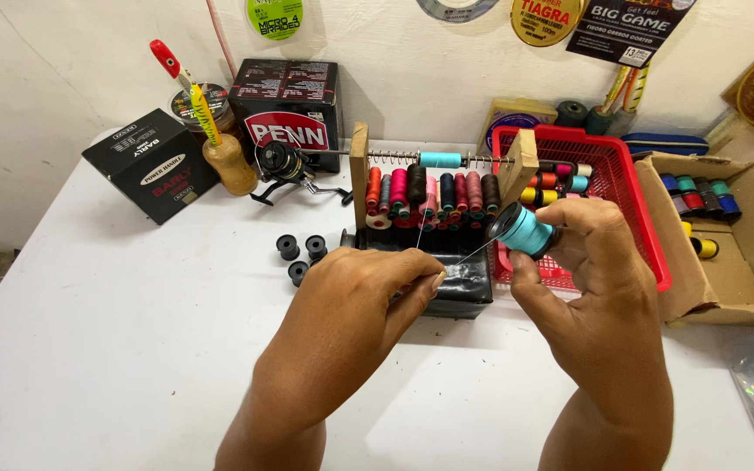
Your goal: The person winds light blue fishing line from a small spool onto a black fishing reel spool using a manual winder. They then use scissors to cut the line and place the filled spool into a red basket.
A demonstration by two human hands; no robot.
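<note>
We see the right hand (pixel 599 288) gripping a teal spool (pixel 524 230), its axis tilted up-left. The left hand (pixel 355 305), lower-left of it, pinches the thread (pixel 473 253) running taut between them.

I see both forearms reaching forward side by side, my left hand (pixel 355 292) knuckles-up with thumb and forefinger pinched together at the tips, my right hand (pixel 591 262) raised slightly higher, fingers curled inward and closed.
</note>
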